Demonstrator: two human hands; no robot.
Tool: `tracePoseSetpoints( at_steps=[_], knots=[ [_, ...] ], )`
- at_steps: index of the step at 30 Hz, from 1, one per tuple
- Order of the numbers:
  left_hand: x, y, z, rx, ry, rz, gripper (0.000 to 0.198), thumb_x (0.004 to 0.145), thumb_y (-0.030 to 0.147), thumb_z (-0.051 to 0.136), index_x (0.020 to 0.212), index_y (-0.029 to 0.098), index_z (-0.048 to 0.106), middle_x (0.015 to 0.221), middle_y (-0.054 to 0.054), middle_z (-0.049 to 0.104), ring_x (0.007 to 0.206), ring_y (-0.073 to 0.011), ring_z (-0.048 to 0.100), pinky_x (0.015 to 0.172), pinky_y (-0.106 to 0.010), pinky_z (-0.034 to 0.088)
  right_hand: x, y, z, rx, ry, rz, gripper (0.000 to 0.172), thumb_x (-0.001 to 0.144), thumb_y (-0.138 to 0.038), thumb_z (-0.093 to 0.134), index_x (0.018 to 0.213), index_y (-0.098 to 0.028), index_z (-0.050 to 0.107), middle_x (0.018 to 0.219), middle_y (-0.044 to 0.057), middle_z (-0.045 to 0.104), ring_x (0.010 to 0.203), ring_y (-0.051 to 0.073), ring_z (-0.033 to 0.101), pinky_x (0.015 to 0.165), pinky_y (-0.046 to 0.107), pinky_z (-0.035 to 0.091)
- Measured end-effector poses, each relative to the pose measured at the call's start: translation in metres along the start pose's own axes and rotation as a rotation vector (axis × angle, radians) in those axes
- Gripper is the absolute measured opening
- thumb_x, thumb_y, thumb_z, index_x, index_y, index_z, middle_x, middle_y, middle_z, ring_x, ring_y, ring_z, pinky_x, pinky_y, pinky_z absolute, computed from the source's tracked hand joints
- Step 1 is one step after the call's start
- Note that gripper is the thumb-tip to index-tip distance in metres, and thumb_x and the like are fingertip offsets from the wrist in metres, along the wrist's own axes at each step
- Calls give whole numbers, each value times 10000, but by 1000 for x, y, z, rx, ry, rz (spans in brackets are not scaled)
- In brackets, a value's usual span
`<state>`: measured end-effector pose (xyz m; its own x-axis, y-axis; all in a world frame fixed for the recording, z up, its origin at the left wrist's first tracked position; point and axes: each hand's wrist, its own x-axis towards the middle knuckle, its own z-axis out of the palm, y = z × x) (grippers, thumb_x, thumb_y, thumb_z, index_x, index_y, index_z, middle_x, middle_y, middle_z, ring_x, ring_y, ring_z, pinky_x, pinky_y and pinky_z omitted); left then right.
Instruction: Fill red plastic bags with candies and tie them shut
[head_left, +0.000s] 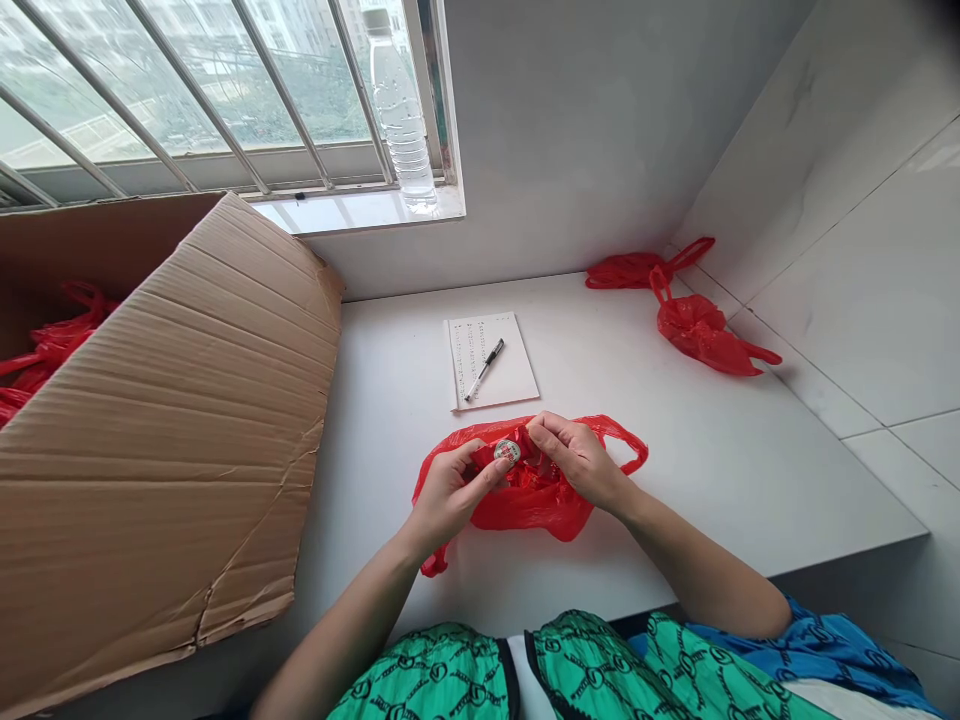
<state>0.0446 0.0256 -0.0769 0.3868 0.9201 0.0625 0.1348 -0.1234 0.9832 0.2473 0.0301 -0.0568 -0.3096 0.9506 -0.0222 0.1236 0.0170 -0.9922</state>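
Left hand (448, 492), right hand (576, 460), on crinkled red plastic bag (529, 508), round disc (507, 452) between them

Taking the notepad (491, 360) as the landmark, the flap of a cardboard box (165, 420) leans in on its left and blocks a reach that way. The plastered wall (562, 170) stops a hand just behind it (a water bottle (401, 115) stands higher up, on the window sill (360, 212)). To its right, a hand could pass along the white counter (712, 470) as far as two red plastic bags (641, 268) (701, 335) by the tiled wall (847, 240). Just in front, a third red bag (532, 505) and both hands (450, 490) (577, 460) take up the way.
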Motion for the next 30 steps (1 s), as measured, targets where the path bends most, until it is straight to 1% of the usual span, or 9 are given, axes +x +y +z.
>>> tracePoseSetpoints(
  at_steps=[5,11,14,16,19,22,25,28,30],
  knots=[
    [1,3,-1,-81,-18,-51,302,917,420,609,758,163,611,709,-16,653,678,-133,602,653,-248,508,-1,1,-3,-74,-122,22,389,956,-552,488,756,-218,501,665,-31,530,601,125,480,568,265,407],
    [-1,2,-2,-123,-43,-63,316,921,428,600,750,162,597,704,-12,639,676,-130,603,676,-257,520,0,3,-2,-95,-108,-73,419,987,-520,428,690,-228,388,623,-47,387,566,120,370,527,261,331],
    [0,2,-6,-72,-66,-40,284,930,412,590,793,164,609,734,-10,649,687,-129,605,652,-242,498,-1,-2,-6,-196,-112,-124,419,999,-485,421,674,-226,369,624,-46,374,559,119,353,522,261,312],
    [1,2,-9,-24,-93,-29,251,941,410,569,873,175,624,810,-18,678,725,-140,626,646,-240,494,-2,-5,-12,-298,-144,-132,415,1006,-466,411,672,-222,395,635,-39,408,565,122,371,530,265,321],
    [3,0,-14,122,-96,-22,220,948,408,554,1005,210,632,966,-28,712,849,-165,668,716,-257,518,-3,-7,-22,-481,-227,-124,388,1023,-411,384,716,-215,518,698,-9,549,637,144,492,600,282,399],
    [4,-5,-14,363,-74,21,200,948,390,551,1046,243,647,1003,-18,728,893,-179,682,762,-278,520,-3,-4,-29,-635,-247,-138,318,1029,-302,369,889,-222,644,882,25,681,821,182,617,742,319,474],
    [3,-10,-9,607,-36,85,199,950,372,541,1055,259,667,1010,-18,726,851,-188,683,713,-279,500,-5,1,-30,-775,-186,-162,221,988,-196,438,1025,-224,655,1025,43,705,917,200,652,803,341,498],
    [3,-15,-6,814,-15,123,220,946,385,543,1081,267,670,1047,-28,705,831,-192,675,637,-260,464,-11,2,-30,-942,-154,-143,176,911,-105,525,996,-210,638,993,49,692,896,207,651,770,337,503],
    [3,-18,-5,879,-22,153,227,951,391,535,1086,268,669,1040,-29,696,806,-181,665,605,-247,444,-16,2,-29,-1042,-153,-104,203,857,-63,562,989,-205,622,990,53,670,885,213,643,736,330,494]
  ],
)
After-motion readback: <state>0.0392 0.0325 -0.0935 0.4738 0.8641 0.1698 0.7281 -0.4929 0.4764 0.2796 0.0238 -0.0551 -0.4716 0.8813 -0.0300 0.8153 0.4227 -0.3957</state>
